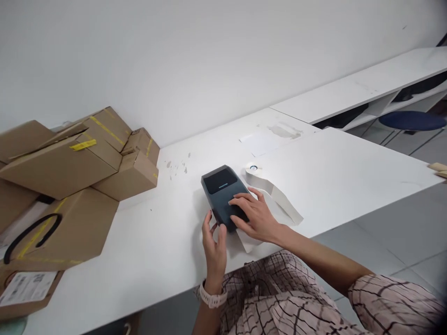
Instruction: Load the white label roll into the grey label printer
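A dark grey-blue box (220, 200) with a black panel and small light lettering at its far end lies on the white table, slightly turned. My left hand (214, 249), wearing a pale wristwatch, grips its near left corner, with the thumb at the near edge and the fingers along the side. On its top right part rests my right hand (256, 216), fingers spread and stretched out. Just beyond that hand, a roll of white labels (253, 168) lies with its strip (284, 202) unwound toward the right. Pale paper (247, 242) sticks out under the right hand.
Several cardboard boxes (70, 163) with yellow tape are piled on the left of the table (157, 251). A black curved strap (31, 228) lies over one. White paper (256, 144) is near the wall. A blue stool (412, 120) stands at the far right.
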{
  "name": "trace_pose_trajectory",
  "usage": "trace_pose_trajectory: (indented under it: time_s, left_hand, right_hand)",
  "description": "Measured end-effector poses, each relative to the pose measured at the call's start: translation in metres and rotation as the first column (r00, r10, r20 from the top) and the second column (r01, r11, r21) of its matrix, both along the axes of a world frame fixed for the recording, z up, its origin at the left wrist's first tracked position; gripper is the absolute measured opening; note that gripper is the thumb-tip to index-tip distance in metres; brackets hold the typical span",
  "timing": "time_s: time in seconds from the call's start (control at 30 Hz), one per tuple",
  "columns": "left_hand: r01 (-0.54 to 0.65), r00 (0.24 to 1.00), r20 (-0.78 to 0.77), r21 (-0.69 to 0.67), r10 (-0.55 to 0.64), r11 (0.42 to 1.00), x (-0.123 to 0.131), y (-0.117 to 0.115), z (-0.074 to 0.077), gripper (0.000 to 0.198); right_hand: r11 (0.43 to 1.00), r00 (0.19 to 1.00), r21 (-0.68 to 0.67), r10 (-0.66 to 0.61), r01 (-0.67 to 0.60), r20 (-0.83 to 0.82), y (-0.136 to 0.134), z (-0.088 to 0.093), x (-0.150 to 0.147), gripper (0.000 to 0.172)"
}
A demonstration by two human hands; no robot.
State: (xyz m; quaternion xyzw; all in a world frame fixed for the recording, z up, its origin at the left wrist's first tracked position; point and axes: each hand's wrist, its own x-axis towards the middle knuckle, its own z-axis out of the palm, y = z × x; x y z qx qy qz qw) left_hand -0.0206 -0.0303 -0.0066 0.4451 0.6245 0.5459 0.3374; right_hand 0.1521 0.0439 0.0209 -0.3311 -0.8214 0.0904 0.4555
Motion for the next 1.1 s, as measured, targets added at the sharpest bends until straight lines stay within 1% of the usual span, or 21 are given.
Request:
trace_pose_trajectory:
  time_s: [0.03, 0.07, 0.13, 0.17, 0.2, 0.23, 0.3, 0.37, 0.43, 0.53, 0.63, 0.73, 0.8, 0.83, 0.87, 0.9, 0.93, 1.0, 1.03, 1.1]
  left_hand:
    - [0.039, 0.999, -0.001, -0.014, -0.039, 0.999, 0.004, -0.001, 0.001, 0.072]
    - [0.069, 0.998, -0.002, -0.035, -0.07, 0.997, 0.007, -0.003, 0.0, 0.077]
    - [0.104, 0.995, -0.002, -0.081, -0.105, 0.991, 0.011, -0.006, -0.003, 0.083]
    - [0.112, 0.994, -0.001, -0.096, -0.113, 0.989, 0.012, -0.007, -0.006, 0.083]
    - [0.116, 0.993, 0.003, -0.102, -0.117, 0.988, 0.013, -0.008, -0.008, 0.082]
    - [0.119, 0.993, 0.007, -0.097, -0.119, 0.988, 0.013, -0.008, -0.01, 0.08]
    - [0.101, 0.995, 0.01, -0.053, -0.1, 0.994, 0.013, -0.007, -0.01, 0.074]
    - [0.04, 0.999, 0.012, 0.009, -0.04, 0.999, 0.01, -0.001, -0.008, 0.068]
    - [-0.031, 0.999, 0.033, 0.03, 0.03, 0.999, 0.004, 0.01, -0.005, 0.065]
    - [-0.066, 0.993, 0.091, -0.041, 0.07, 0.997, -0.009, 0.036, -0.003, 0.067]
    - [-0.041, 0.991, 0.128, -0.085, 0.051, 0.996, -0.021, 0.067, -0.002, 0.068]
    - [-0.023, 0.995, 0.095, -0.137, 0.037, 0.99, -0.027, 0.091, -0.001, 0.074]
    - [-0.015, 0.999, 0.045, -0.154, 0.022, 0.988, -0.028, 0.101, -0.001, 0.077]
    - [-0.011, 1.0, 0.017, -0.156, 0.014, 0.988, -0.028, 0.104, -0.001, 0.076]
    - [-0.01, 1.0, -0.012, -0.153, 0.009, 0.988, -0.028, 0.107, -0.001, 0.075]
    - [-0.008, 0.999, -0.044, -0.148, 0.002, 0.989, -0.028, 0.109, -0.001, 0.073]
    - [-0.005, 0.997, -0.077, -0.144, -0.007, 0.99, -0.029, 0.111, -0.001, 0.069]
    - [0.009, 0.991, -0.133, -0.136, -0.028, 0.991, -0.032, 0.113, 0.001, 0.061]
    - [0.02, 0.988, -0.152, -0.132, -0.04, 0.991, -0.034, 0.114, 0.002, 0.057]
    - [0.035, 0.985, -0.164, -0.121, -0.055, 0.992, -0.038, 0.115, 0.005, 0.052]
  right_hand:
    - [0.995, 0.996, -0.1, -0.015, 0.005, -0.091, -0.001, -0.002, 0.002, 0.026]
    - [0.977, 0.979, -0.211, -0.058, 0.016, -0.194, -0.002, -0.006, 0.005, 0.029]
    - [0.906, 0.905, -0.424, -0.202, 0.026, -0.375, -0.004, -0.016, 0.01, 0.038]
    - [0.863, 0.863, -0.506, -0.261, 0.007, -0.433, -0.005, -0.023, 0.012, 0.042]
    - [0.827, 0.832, -0.562, -0.294, -0.026, -0.471, -0.006, -0.029, 0.014, 0.047]
    - [0.802, 0.816, -0.593, -0.296, -0.07, -0.497, -0.006, -0.034, 0.015, 0.05]
    - [0.784, 0.811, -0.601, -0.246, -0.155, -0.531, -0.005, -0.04, 0.015, 0.056]
    - [0.799, 0.823, -0.57, -0.184, -0.193, -0.537, 0.0, -0.036, 0.015, 0.062]
    - [0.829, 0.842, -0.527, -0.138, -0.19, -0.521, 0.008, -0.023, 0.014, 0.063]
    - [0.889, 0.886, -0.434, -0.079, -0.145, -0.458, 0.029, 0.006, 0.012, 0.057]
    - [0.938, 0.922, -0.328, -0.027, -0.11, -0.386, 0.054, 0.035, 0.008, 0.056]
    - [0.965, 0.944, -0.249, -0.008, -0.079, -0.331, 0.083, 0.057, 0.003, 0.057]
    - [0.978, 0.962, -0.201, -0.007, -0.05, -0.275, 0.102, 0.066, -0.001, 0.053]
    - [0.982, 0.975, -0.185, -0.013, -0.029, -0.222, 0.11, 0.068, -0.004, 0.05]
    - [0.983, 0.991, -0.182, -0.021, -0.003, -0.13, 0.118, 0.069, -0.008, 0.047]
    - [0.981, 1.0, -0.192, -0.023, 0.021, -0.007, 0.124, 0.069, -0.012, 0.044]
    - [0.977, 0.991, -0.211, -0.009, 0.037, 0.131, 0.128, 0.067, -0.017, 0.041]
    - [0.961, 0.924, -0.274, 0.08, 0.028, 0.374, 0.132, 0.059, -0.029, 0.034]
    - [0.95, 0.882, -0.313, 0.145, 0.003, 0.449, 0.133, 0.054, -0.035, 0.029]
    - [0.918, 0.812, -0.393, 0.27, -0.055, 0.518, 0.133, 0.042, -0.049, 0.016]
